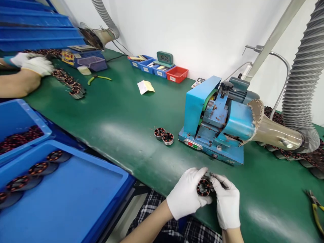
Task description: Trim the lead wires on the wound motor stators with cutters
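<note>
My left hand [188, 194], in a white glove, is closed around a wound motor stator [203, 187], a metal ring with copper-coloured coils and black insulation. The ring's open face is turned up toward me, near the table's front edge. Close against the stator's right side is my gloved right hand [226, 199], thumb and fingers pinched together. What lies between those fingertips is dark and too small to name. Two more stators, one [159, 133] touching the other [168, 138], lie on the green table [126, 118] beyond my hands.
A blue bench machine [212, 118] with a suction hose [298, 74] stands ahead. Many stators [291, 155] sit at right, near yellow-handled pliers [317, 212]. A blue tray [65, 199] holds several stators at left. A co-worker's gloved hands [35, 64] work at far left.
</note>
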A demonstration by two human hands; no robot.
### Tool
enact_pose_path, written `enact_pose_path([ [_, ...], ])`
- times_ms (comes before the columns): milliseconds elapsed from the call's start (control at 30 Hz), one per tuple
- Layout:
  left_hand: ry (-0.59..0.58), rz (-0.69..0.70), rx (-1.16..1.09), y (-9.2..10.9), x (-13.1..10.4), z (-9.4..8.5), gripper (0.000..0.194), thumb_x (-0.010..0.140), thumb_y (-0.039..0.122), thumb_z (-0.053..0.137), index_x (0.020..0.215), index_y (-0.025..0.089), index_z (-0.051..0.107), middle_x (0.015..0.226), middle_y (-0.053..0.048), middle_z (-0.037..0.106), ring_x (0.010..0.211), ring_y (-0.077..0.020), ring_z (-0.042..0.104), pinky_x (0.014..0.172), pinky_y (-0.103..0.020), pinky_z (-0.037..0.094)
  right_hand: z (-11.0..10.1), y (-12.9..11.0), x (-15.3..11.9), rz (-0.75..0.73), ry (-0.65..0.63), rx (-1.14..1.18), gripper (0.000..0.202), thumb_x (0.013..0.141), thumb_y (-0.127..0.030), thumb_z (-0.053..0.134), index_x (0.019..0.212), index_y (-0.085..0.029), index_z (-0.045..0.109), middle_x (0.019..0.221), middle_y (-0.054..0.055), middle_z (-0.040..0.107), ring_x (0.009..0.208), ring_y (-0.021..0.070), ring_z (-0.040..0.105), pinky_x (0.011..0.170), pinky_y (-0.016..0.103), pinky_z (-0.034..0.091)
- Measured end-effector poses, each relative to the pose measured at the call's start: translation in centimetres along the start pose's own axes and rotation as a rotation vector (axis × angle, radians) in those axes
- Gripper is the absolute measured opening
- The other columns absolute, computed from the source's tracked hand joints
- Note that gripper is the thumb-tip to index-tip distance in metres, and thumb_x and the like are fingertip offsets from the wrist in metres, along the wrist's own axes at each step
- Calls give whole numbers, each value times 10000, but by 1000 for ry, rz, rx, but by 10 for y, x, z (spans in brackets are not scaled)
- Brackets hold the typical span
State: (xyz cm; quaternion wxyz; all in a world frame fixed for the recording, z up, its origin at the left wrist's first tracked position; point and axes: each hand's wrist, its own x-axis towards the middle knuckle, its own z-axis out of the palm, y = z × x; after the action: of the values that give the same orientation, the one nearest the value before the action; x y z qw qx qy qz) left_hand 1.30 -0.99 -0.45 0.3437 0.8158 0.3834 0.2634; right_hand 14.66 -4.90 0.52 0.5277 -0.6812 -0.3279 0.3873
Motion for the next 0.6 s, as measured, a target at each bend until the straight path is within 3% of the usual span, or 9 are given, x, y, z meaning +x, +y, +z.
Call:
enact_pose_path([
  [133, 50, 7, 58, 3, 2, 5, 713, 567, 330, 744, 1176, 154, 417, 949, -78, 564, 914, -273, 546, 870, -459, 445, -24, -17, 3, -62, 383, 491, 191, 607, -325, 760, 718, -216, 649, 700, -11, 676, 618, 128, 611, 622, 271, 529],
  [167, 70, 16, 65, 3, 2, 4, 731, 552, 364, 752, 1169, 154, 420, 939, -79, 558, 907, -281, 547, 862, -472, 446, -30, -20, 5, -89, 428, 553, 197, 606, -322, 765, 720, -223, 639, 693, -28, 671, 612, 114, 608, 625, 260, 527],
  [233, 79, 49, 48, 1, 2, 1, 850, 495, 420, 777, 1200, 148, 388, 1001, -107, 546, 961, -315, 533, 881, -501, 431, -34, -23, 7, -66, 334, 440, 215, 598, -311, 770, 744, -215, 646, 719, -13, 683, 625, 124, 617, 624, 264, 526],
  [300, 15, 108, 2, -3, 2, -5, 935, 497, 389, 782, 1271, 150, 316, 1153, -145, 507, 1080, -337, 488, 945, -504, 395, -29, -19, 7, 6, 89, 173, 257, 569, -323, 773, 758, -185, 667, 736, 39, 699, 628, 171, 631, 595, 293, 527],
  [367, -100, 151, -46, -9, 1, -11, 901, 577, 288, 749, 1323, 170, 259, 1255, -143, 467, 1160, -313, 450, 989, -464, 378, -17, -12, 5, 27, -103, -28, 268, 550, -348, 758, 736, -174, 676, 729, 65, 704, 636, 209, 640, 602, 325, 531],
  [467, -156, 115, -63, -14, 1, -13, 801, 635, 224, 715, 1317, 188, 296, 1169, -106, 538, 1103, -279, 500, 954, -433, 413, -6, -4, -3, -16, -141, -211, 221, 630, -400, 658, 683, -186, 664, 707, 71, 701, 666, 225, 645, 652, 338, 522],
  [600, -19, 30, -17, -11, 0, -9, 704, 585, 286, 750, 1194, 174, 414, 1016, -85, 573, 996, -287, 534, 908, -463, 422, -10, 1, -20, -16, -102, -439, 252, 718, -429, 541, 675, -204, 645, 705, 69, 693, 672, 229, 636, 647, 333, 493],
])
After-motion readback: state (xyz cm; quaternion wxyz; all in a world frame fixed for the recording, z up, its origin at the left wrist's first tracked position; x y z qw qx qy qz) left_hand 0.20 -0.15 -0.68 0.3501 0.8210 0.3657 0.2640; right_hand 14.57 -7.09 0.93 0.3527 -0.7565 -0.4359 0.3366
